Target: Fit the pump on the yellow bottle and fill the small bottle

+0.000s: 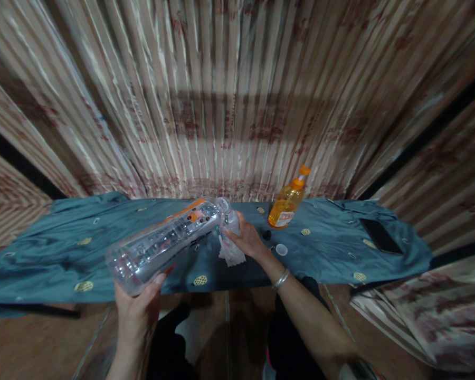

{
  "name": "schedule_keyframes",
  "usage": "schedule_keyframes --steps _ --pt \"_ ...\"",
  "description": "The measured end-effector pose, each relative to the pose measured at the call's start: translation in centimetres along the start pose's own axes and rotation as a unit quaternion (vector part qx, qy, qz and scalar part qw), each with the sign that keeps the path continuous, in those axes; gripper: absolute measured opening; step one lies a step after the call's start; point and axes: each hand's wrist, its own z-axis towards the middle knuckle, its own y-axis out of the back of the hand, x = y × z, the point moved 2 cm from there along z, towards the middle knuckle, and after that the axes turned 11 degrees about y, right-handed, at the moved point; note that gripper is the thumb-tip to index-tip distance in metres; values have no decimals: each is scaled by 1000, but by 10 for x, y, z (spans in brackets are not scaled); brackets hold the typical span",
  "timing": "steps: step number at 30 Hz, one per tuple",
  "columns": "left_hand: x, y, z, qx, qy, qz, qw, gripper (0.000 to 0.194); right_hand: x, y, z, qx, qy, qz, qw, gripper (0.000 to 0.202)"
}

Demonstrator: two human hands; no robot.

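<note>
My left hand (140, 301) grips a large clear plastic bottle (170, 237) near its base. The bottle has an orange label strip and lies tilted in the air, its neck end up and to the right. At that neck my right hand (245, 235) is closed around a small clear container (231, 221), touching or nearly touching the bottle's mouth; whether they are joined I cannot tell. Below these fingers hangs a crumpled whitish tissue or wrapper (233, 254). Any liquid in the large bottle is hard to make out.
A pump bottle of orange liquid (287, 206) stands behind my right hand. Nearby lie a small black cap (266, 234) and a white round lid (281, 249). A dark phone (380, 236) rests at the right on the teal cloth (324, 264). Pleated curtains (229, 105) rise behind.
</note>
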Motion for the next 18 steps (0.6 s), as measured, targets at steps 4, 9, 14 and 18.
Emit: schedule_keyframes --steps 4,9,14,18 --pt "-1 -1 0 6 -3 -1 1000 83 1 1 0 -2 7 -5 1000 68" --pt "2 2 -1 -1 -4 -1 1000 88 0 1 0 1 -4 -14 1000 69" --pt "4 4 0 -8 -14 1 1000 92 -3 0 0 0 10 3 1000 69" --pt "5 4 1 -6 -12 5 1000 90 -4 0 0 -3 12 6 1000 69"
